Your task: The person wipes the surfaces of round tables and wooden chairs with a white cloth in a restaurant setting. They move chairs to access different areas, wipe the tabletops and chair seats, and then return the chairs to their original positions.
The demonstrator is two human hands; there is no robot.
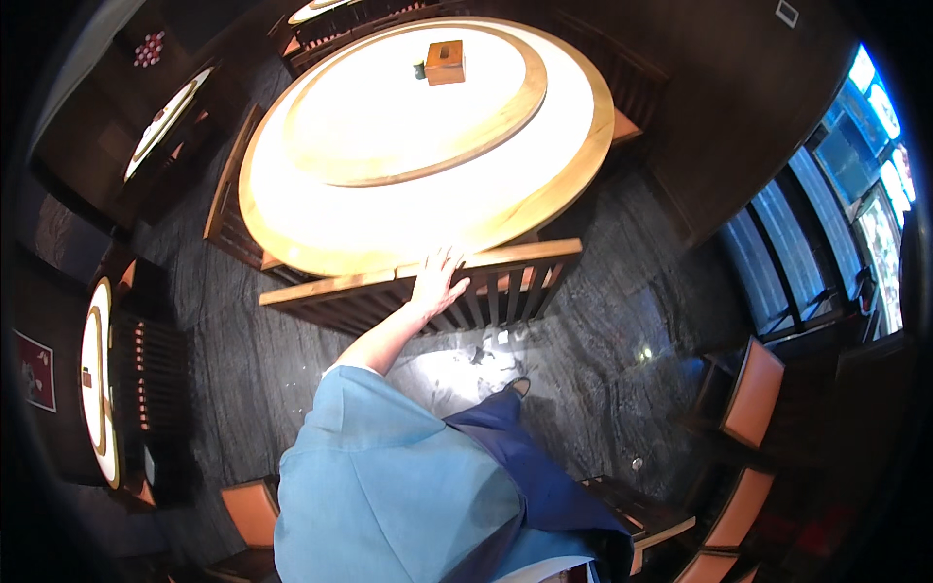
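My left hand (pixel 437 283) reaches out palm down over the top rail of a slatted wooden bench back (pixel 510 255), its fingers apart and holding nothing. Whether its weight rests on the rail cannot be told. The fingertips are close to the rim of a large round table (pixel 576 195), brightly lit. On it lies a round raised turntable (pixel 437 162). A wooden tissue box (pixel 445 64) stands near the turntable's far side, with a small dark container (pixel 419 70) next to it. My right hand is out of view.
Slatted seating surrounds the table, including a bench at its left (pixel 235 189). Another round table (pixel 98 379) stands far left. Orange-backed chairs (pixel 755 393) are at the right, and another chair (pixel 251 512) is lower left. Dark stone-patterned floor (pixel 619 364) lies around my foot.
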